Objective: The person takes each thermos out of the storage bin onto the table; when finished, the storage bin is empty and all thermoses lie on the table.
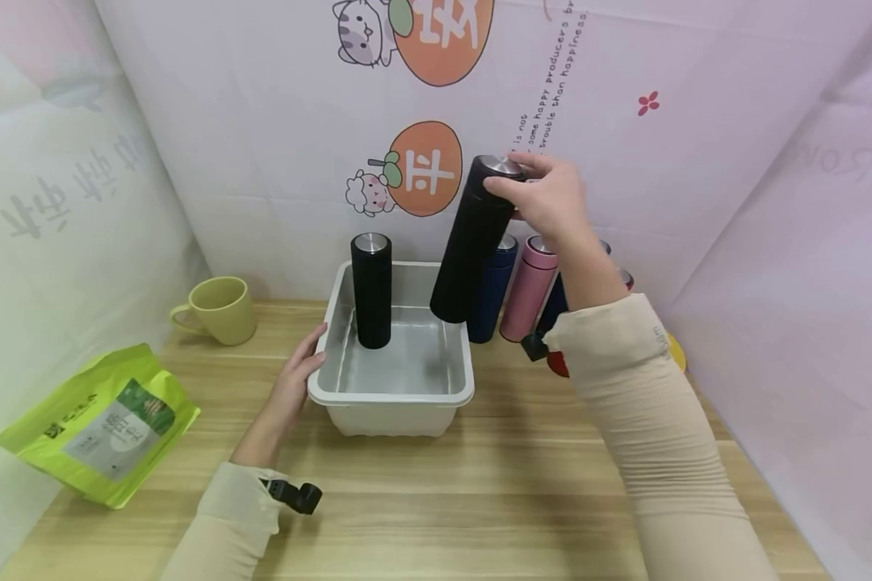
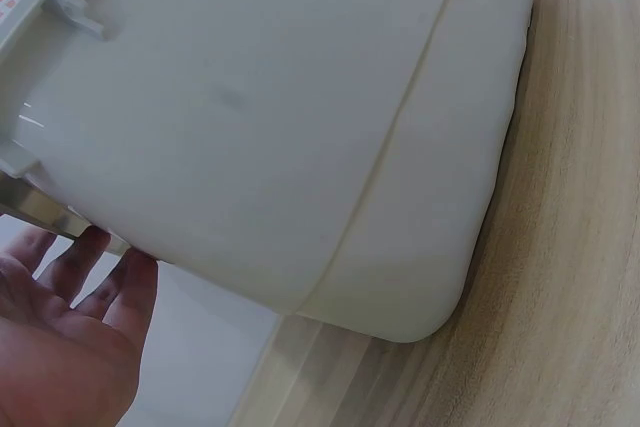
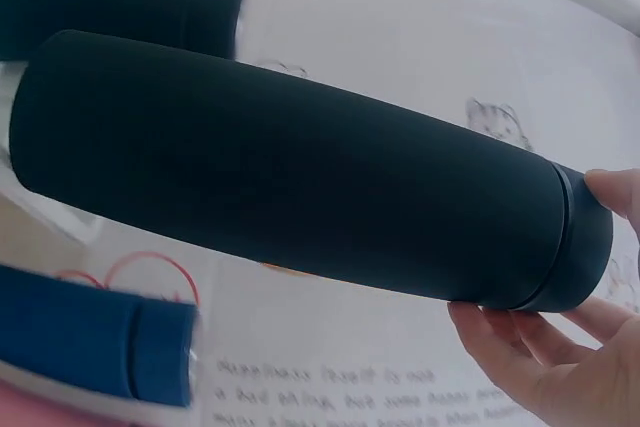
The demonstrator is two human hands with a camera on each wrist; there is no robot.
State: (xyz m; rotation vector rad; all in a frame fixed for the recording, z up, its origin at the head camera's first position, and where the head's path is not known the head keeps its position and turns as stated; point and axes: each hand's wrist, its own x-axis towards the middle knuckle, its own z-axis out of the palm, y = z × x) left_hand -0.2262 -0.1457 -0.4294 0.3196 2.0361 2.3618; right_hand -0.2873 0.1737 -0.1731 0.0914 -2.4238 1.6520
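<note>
My right hand (image 1: 552,198) grips a black thermos (image 1: 472,242) by its lid end, thumb on one side and fingers on the other. The thermos hangs tilted over the right side of a grey-white plastic basin (image 1: 392,415), its bottom toward the lower left. In the right wrist view, the held thermos (image 3: 300,172) stretches across the picture. Another black thermos (image 1: 373,294) stands upright inside the basin, toward the left. My left hand (image 1: 294,379) touches the basin's left side; in the left wrist view its fingertips meet the outer wall (image 2: 250,127) just below the rim.
Right of the basin stand a blue thermos (image 1: 492,294), a pink thermos (image 1: 529,290) and other bottles, partly hidden by my right arm. A yellow-green mug (image 1: 223,311) and a green pouch (image 1: 109,428) are at the left. Printed cloth walls surround the wooden table (image 1: 436,500).
</note>
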